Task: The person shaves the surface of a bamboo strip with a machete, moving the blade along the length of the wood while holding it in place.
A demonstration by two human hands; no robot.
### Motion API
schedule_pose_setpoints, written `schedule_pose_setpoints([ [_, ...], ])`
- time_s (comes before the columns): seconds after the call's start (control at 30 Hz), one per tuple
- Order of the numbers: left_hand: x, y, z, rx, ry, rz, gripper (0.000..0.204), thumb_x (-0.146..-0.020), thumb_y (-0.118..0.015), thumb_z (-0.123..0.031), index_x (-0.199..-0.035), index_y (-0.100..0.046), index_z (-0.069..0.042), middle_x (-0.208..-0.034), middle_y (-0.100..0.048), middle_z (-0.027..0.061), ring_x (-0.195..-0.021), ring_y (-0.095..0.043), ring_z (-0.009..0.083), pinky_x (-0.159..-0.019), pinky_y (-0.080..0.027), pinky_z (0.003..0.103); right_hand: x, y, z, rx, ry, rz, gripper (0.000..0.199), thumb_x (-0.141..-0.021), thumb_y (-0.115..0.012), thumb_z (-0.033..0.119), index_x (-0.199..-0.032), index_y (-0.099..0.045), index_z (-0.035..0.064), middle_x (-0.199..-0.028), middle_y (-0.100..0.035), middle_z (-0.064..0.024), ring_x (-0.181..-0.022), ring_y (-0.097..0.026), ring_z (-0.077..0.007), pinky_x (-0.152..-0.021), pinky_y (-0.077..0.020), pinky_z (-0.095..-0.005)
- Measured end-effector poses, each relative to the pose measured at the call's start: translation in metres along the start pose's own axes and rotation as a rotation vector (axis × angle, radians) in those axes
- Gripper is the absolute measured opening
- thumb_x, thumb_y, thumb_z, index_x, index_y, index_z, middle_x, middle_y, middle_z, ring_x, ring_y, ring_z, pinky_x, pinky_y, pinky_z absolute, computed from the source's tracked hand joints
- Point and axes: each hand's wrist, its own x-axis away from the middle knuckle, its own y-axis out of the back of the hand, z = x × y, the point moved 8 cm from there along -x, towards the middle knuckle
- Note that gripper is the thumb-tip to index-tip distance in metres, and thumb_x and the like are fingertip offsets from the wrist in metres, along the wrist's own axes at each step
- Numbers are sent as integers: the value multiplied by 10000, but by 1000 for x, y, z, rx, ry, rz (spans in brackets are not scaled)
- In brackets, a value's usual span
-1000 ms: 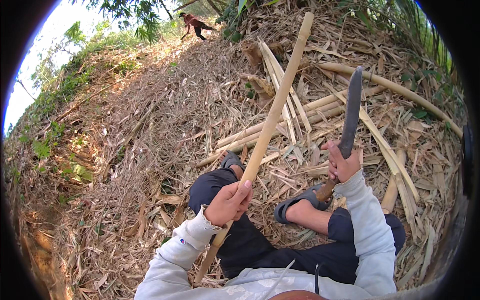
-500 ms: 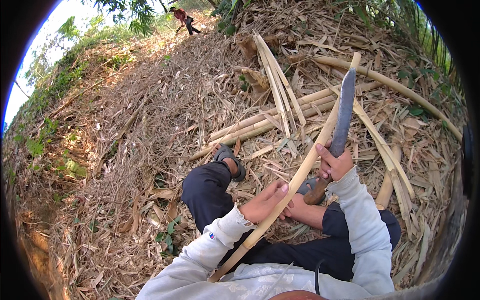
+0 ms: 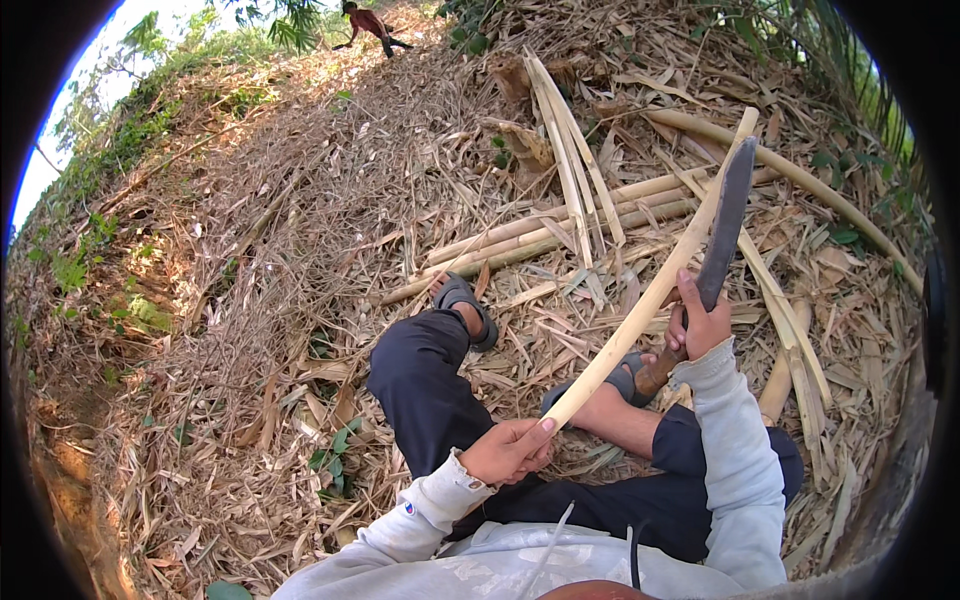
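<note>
My left hand (image 3: 508, 452) is closed around the lower part of a long pale bamboo strip (image 3: 640, 318), which slants up to the right. The strip's bottom end is hidden at this hand and sleeve. My right hand (image 3: 704, 326) grips a machete (image 3: 728, 222) with a dark blade and a brown wooden handle. Its blade points up and away, lying along the right side of the strip's upper part. Whether the edge touches the strip, I cannot tell. The right fingers are close to the strip's right side.
Beyond my sandalled feet lie bamboo poles (image 3: 540, 240) and split strips (image 3: 570, 150) near a cut stump (image 3: 522, 143). More split strips (image 3: 785, 320) and a curved pole (image 3: 820, 183) lie to the right. Dry leaves cover the slope. Far off, another person (image 3: 372, 27) bends over.
My left hand has slid down the bamboo strip toward me, and the strip's lower length no longer shows below it. My right hand and the machete have shifted slightly right. The distant person bends lower.
</note>
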Motion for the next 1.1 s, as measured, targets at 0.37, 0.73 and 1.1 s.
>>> schedule_pose_setpoints([
  [0.37, -10, 18, -48, -145, -147, -88, 475, -1041, -320, -433, -931, -551, -32, -637, -513, 31, -370, -376, 70, -348, -288, 209, 23, -21, -22, 656, 363, 72, 437, -952, -571, 405, -791, -626, 3, -532, -523, -72, -484, -523, -159, -475, -410, -317],
  [0.73, -30, 9, -69, 95, -256, -179, 286, -1034, -364, -306, -1027, -513, -62, -604, -521, 69, -347, -412, 124, -318, -309, 235, 79, -76, -12, 947, 855, 452, 547, -839, -642, 543, -772, -577, 4, -688, -576, -148, -650, -606, -337, -572, -495, -403],
  [1.1, -35, -10, -80, 69, -365, -326, 339, -1037, -385, -359, -944, -527, -65, -595, -541, 30, -347, -439, 101, -294, -321, 223, 91, -82, -9, 993, 919, 471, 624, -743, -678, 642, -754, -579, 26, -674, -594, -143, -628, -635, -322, -545, -522, -389],
])
